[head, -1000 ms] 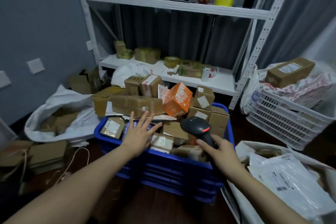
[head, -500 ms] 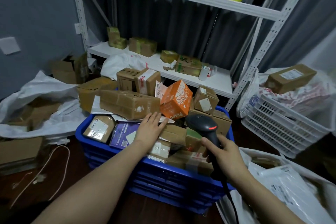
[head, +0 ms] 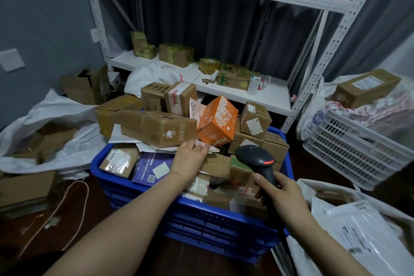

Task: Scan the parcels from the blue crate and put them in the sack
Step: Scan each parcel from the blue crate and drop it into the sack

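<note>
At the centre of the view, the left hand (head: 190, 159) has gone deeper into the blue crate (head: 201, 219) than a second ago. Its fingers, then fanned wide above the parcels, are now drawn together and stretched flat. The fingertips (head: 205, 147) lie at the lower edge of the long brown box (head: 156, 127), just beside the orange box (head: 217, 123) at its 3 o'clock, and grasp nothing. The right hand (head: 284, 199) keeps its fingers wrapped round the handle of the black scanner (head: 257, 159), at 4 o'clock from the left hand. The crate is heaped above its rim with taped brown cartons. A purple parcel (head: 152, 170) lies at 9 o'clock from the left wrist. The white sack (head: 309, 184) gapes at 4 o'clock of the crate and holds a white mailer (head: 358, 231).
</note>
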